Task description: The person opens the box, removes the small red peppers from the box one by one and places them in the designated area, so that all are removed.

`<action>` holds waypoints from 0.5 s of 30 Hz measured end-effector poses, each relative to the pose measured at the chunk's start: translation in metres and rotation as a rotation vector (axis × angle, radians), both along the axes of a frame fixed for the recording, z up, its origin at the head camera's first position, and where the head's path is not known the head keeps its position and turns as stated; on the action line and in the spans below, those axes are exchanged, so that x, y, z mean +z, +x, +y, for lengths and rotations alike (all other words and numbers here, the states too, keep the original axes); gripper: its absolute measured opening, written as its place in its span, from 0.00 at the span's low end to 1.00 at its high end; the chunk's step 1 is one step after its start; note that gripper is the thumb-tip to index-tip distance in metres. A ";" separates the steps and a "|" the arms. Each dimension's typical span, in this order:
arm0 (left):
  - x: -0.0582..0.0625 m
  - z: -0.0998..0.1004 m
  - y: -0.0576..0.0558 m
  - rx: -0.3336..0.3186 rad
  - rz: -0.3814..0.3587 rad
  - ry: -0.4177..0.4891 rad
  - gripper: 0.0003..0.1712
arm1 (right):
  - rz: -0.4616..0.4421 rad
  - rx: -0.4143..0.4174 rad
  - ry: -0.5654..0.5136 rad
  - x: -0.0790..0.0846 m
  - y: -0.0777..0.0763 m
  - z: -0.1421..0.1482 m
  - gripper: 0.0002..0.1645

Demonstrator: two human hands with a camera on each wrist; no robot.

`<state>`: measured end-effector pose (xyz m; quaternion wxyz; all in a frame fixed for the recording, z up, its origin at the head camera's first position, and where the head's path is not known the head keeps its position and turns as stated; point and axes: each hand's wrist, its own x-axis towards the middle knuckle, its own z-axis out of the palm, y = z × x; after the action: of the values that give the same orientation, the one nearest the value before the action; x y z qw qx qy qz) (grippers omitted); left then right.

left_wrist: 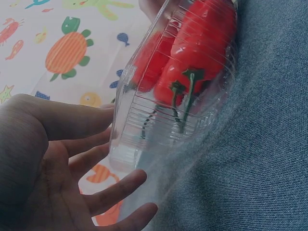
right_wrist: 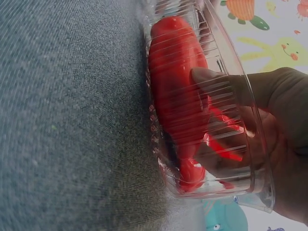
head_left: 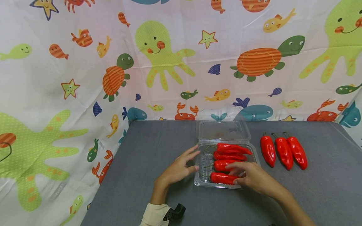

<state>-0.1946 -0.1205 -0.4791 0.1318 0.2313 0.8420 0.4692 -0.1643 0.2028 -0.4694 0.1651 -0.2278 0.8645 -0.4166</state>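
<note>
An open clear plastic clamshell box [head_left: 199, 175] lies on the grey tabletop with several glossy red peppers side by side in it, their green stems pointing left. My right hand [head_left: 255, 177] reaches into the box from the right and holds the tip end of the nearest red pepper [head_left: 222, 178], thumb on its near side and curled fingers beyond it. In the right wrist view, the thumb [right_wrist: 207, 77] lies on this pepper behind the ribbed wall. My left hand [head_left: 178, 168] is at the box's left side, fingers spread and fingertips right at the rim, holding no pepper.
Three more red peppers [head_left: 283, 152] lie on the table right of the box, stems away from me. The box's raised lid [head_left: 223, 130] stands at its far side. Behind the grey table [head_left: 158, 138] hangs a curtain [head_left: 181, 72] printed with sea animals.
</note>
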 end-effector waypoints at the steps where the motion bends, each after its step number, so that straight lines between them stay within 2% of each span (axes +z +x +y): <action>1: 0.000 0.000 0.000 -0.001 0.001 -0.001 0.37 | 0.001 0.002 -0.004 0.000 0.000 0.000 0.28; 12: 0.000 0.000 -0.001 -0.005 0.008 -0.009 0.37 | -0.017 -0.035 -0.019 0.004 -0.001 0.004 0.27; 15: -0.001 0.001 -0.001 -0.003 0.008 -0.006 0.37 | 0.005 -0.050 -0.014 0.006 0.000 0.005 0.27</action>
<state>-0.1952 -0.1199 -0.4798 0.1298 0.2340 0.8436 0.4655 -0.1642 0.2082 -0.4632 0.1508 -0.2084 0.8674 -0.4259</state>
